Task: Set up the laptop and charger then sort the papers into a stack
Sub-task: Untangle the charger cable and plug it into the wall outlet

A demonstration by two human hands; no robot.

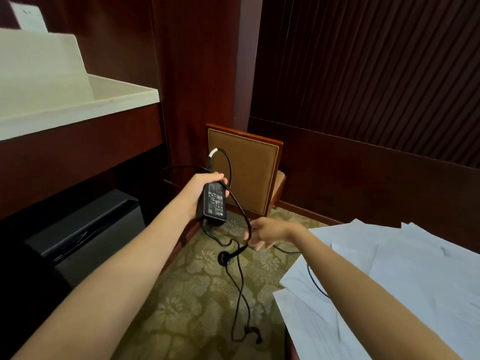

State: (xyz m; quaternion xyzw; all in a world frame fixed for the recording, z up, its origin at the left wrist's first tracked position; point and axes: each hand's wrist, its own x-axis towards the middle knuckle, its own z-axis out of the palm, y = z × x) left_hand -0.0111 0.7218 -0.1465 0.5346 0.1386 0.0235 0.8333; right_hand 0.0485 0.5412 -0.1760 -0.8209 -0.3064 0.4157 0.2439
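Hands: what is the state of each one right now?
Left hand: closed, gripping the charger brick.
Right hand: touching or pinching the charger cable; too blurred to tell.

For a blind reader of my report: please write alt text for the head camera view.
A person's left hand grips a black charger brick above a patterned carpet, while the right hand holds its dangling cable. Loose white papers lie on the right; a wooden chair stands behind.

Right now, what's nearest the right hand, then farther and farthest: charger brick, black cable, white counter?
1. Black cable, at the right hand.
2. Charger brick, leftward, held in the left hand.
3. White counter, far upper left.
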